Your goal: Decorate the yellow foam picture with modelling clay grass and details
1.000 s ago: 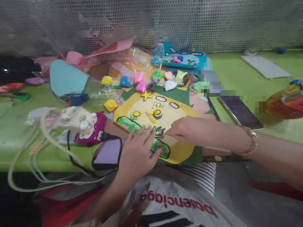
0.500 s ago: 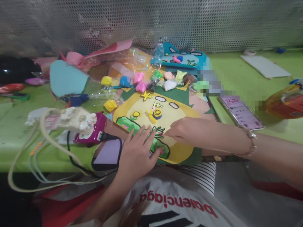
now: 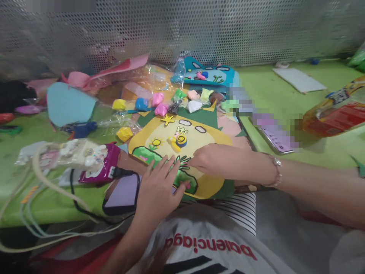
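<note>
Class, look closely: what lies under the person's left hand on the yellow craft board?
The left hand lies flat on the yellow craft board, over a green clay patch and part of the leafy green plant shape. What lies directly beneath the palm is covered and cannot be seen.

1. The craft board [image 3: 211,142] lies at the centre of the frame, at the near edge of the table [image 3: 285,95].
2. The left hand [image 3: 158,188] rests flat on the board's lower left part; the right hand [image 3: 216,161] touches the board just right of it.
3. A row of clay lumps [image 3: 159,102] lies behind the board.
4. A second craft board [image 3: 209,74] lies behind the lumps, near the mesh wall [image 3: 182,30].
5. A phone [image 3: 275,139] lies right of the board, a packet [image 3: 336,114] further right.
6. A pouch [image 3: 99,165] lies left of the board, a case [image 3: 122,194] just in front of it.
7. A sheet [image 3: 299,80] lies at the upper right.
</note>
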Action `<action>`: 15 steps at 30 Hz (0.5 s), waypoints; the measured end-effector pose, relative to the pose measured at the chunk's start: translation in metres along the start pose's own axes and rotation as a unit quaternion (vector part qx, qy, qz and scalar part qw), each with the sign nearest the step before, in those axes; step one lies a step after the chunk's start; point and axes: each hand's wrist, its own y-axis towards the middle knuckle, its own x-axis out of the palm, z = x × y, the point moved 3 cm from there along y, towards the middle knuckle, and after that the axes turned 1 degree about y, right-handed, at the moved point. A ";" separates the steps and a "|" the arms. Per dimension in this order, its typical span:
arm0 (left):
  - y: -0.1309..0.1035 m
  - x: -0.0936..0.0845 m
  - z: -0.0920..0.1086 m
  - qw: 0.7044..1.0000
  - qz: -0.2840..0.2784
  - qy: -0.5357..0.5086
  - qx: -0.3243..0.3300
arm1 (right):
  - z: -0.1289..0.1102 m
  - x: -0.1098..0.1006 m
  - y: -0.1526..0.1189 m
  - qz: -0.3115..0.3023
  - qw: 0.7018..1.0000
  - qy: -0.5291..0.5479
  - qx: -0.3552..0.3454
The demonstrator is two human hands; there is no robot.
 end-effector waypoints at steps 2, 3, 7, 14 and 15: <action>0.000 0.000 0.000 1.000 0.001 0.002 0.001 | -0.001 0.000 -0.001 0.008 1.000 -0.002 -0.006; 0.000 0.000 0.000 1.000 0.003 0.003 0.002 | -0.001 0.000 -0.001 0.012 1.000 -0.001 -0.009; 0.000 -0.001 0.001 1.000 0.009 0.002 0.002 | -0.002 -0.001 -0.003 0.003 1.000 0.024 0.020; 0.000 -0.002 0.000 0.999 0.041 -0.026 0.022 | 0.004 -0.002 -0.007 0.030 0.980 0.188 0.056; -0.003 -0.007 -0.002 0.996 0.069 -0.048 0.029 | 0.007 -0.001 -0.008 0.048 0.974 0.218 0.043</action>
